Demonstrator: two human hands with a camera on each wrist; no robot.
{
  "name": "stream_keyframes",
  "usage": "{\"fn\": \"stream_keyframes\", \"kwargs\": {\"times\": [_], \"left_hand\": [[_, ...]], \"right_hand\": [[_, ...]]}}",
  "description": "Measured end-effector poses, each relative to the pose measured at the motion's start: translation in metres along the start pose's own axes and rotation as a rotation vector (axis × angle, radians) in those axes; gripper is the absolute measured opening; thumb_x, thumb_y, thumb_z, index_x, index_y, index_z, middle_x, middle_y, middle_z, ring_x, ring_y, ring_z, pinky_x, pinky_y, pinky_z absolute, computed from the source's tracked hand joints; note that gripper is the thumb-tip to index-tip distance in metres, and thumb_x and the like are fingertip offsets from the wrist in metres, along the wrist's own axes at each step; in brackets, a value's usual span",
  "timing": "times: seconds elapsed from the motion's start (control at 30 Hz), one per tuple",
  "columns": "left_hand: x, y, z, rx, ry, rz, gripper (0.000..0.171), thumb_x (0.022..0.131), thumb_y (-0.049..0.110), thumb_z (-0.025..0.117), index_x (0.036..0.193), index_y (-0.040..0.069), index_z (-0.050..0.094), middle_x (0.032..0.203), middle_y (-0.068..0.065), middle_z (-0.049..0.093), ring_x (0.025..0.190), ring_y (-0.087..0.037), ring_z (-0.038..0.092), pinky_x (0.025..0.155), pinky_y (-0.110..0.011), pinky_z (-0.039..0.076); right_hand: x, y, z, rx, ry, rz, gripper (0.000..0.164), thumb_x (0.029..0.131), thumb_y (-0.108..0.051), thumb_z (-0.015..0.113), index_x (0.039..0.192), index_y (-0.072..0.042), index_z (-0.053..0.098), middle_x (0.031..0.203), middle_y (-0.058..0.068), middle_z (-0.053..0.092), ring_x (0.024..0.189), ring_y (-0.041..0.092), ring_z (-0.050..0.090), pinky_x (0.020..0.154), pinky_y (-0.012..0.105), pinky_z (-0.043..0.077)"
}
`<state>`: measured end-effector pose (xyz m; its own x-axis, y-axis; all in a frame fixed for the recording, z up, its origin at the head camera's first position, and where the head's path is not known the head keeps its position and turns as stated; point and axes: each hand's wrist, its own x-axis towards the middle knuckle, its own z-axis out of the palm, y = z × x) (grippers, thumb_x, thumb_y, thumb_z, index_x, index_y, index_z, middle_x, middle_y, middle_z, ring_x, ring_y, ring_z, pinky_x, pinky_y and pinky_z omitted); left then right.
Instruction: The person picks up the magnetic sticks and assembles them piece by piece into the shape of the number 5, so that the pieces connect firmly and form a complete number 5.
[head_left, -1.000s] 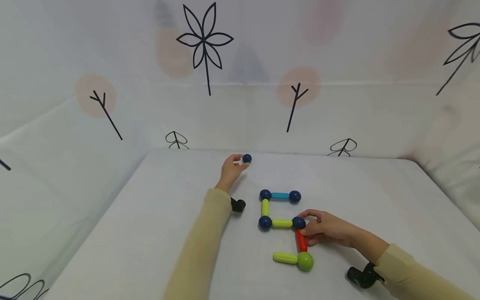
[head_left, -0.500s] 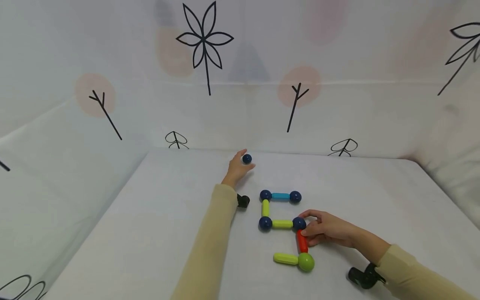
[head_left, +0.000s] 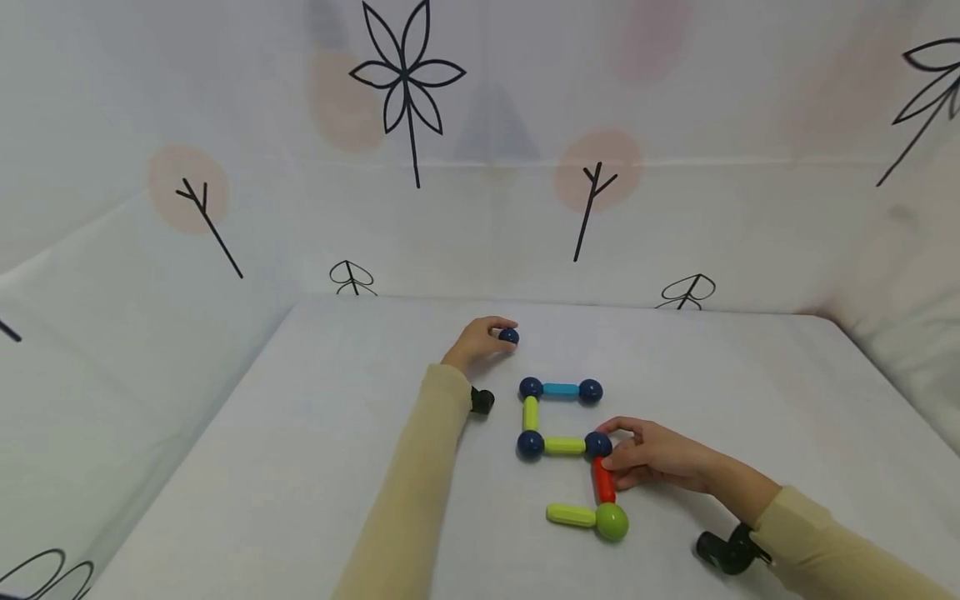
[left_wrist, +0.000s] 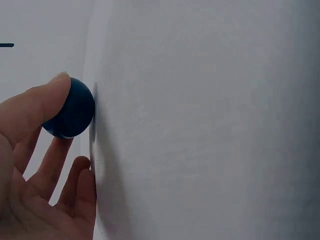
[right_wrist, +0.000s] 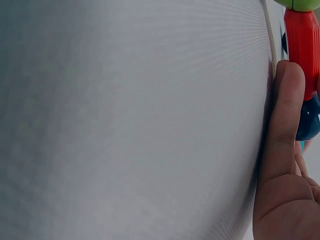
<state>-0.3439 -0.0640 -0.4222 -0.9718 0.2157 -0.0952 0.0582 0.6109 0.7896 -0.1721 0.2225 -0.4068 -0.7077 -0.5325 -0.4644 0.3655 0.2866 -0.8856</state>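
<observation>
My left hand [head_left: 476, 340] is at the far part of the table. It pinches a dark blue ball [left_wrist: 72, 110] between thumb and fingers, low over the cloth. Before my right hand [head_left: 660, 458] lies a chain of building sticks and balls. My right thumb and fingers hold its red stick [head_left: 603, 481], while the index finger reaches round the blue ball [head_left: 597, 444] joined to it. A green ball [head_left: 612, 522] joins the red stick's near end to a lime stick [head_left: 571, 515]. Other lime sticks and blue balls lead up to a light blue stick [head_left: 561, 389].
A white cloth covers the table [head_left: 285, 467]. Behind it hangs a white printed backdrop [head_left: 487, 225] with plant drawings. Black wrist cameras [head_left: 726, 552] sit under both sleeves, close to the tabletop.
My left fingers spread around the blue ball half a second ago; now they pinch it, and it has come nearer and slightly right. My right hand and the chain stay put.
</observation>
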Motion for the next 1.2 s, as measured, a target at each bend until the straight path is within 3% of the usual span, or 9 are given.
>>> {"fn": "stream_keyframes", "kwargs": {"times": [0.07,0.17,0.33,0.77,1.2], "left_hand": [[-0.001,-0.001,-0.001,0.005,-0.046,0.017,0.042,0.088,0.015,0.077,0.129,0.017,0.067,0.135,-0.007,0.059,0.122,-0.026,0.054,0.104,-0.037,0.043],[-0.005,-0.002,-0.002,-0.024,-0.053,0.013,0.04,0.089,0.011,0.076,0.128,0.013,0.067,0.131,-0.008,0.061,0.117,-0.025,0.057,0.1,-0.034,0.047],[-0.026,0.007,-0.01,-0.062,-0.057,-0.021,0.04,0.09,0.009,0.074,0.129,0.009,0.065,0.135,-0.011,0.058,0.122,-0.027,0.056,0.099,-0.035,0.048],[-0.054,0.004,-0.022,-0.05,-0.094,-0.019,0.043,0.089,0.017,0.077,0.13,0.015,0.065,0.136,-0.007,0.058,0.12,-0.027,0.057,0.093,-0.039,0.051],[-0.096,0.006,-0.027,-0.099,-0.105,-0.004,0.039,0.09,0.016,0.076,0.128,0.016,0.065,0.133,-0.006,0.059,0.117,-0.024,0.058,0.097,-0.039,0.05]], "right_hand": [[0.0,-0.001,0.0,-0.005,-0.001,-0.002,0.059,0.094,-0.009,0.067,0.139,0.007,0.034,0.094,0.01,0.068,0.077,0.018,0.067,0.076,0.028,0.059],[0.0,-0.001,0.001,-0.01,-0.001,-0.002,0.059,0.094,-0.009,0.067,0.139,0.007,0.034,0.094,0.01,0.068,0.077,0.018,0.067,0.076,0.028,0.059],[0.001,0.0,0.0,-0.014,0.007,0.004,0.059,0.093,-0.009,0.068,0.139,0.007,0.034,0.094,0.01,0.068,0.077,0.019,0.067,0.076,0.029,0.059],[0.001,0.002,-0.001,-0.013,0.009,0.006,0.06,0.094,-0.01,0.067,0.141,0.007,0.033,0.095,0.01,0.066,0.078,0.018,0.066,0.076,0.027,0.058],[0.001,0.002,-0.001,-0.02,-0.003,-0.003,0.059,0.095,-0.01,0.067,0.141,0.006,0.034,0.092,0.009,0.065,0.076,0.017,0.066,0.075,0.026,0.058]]}}
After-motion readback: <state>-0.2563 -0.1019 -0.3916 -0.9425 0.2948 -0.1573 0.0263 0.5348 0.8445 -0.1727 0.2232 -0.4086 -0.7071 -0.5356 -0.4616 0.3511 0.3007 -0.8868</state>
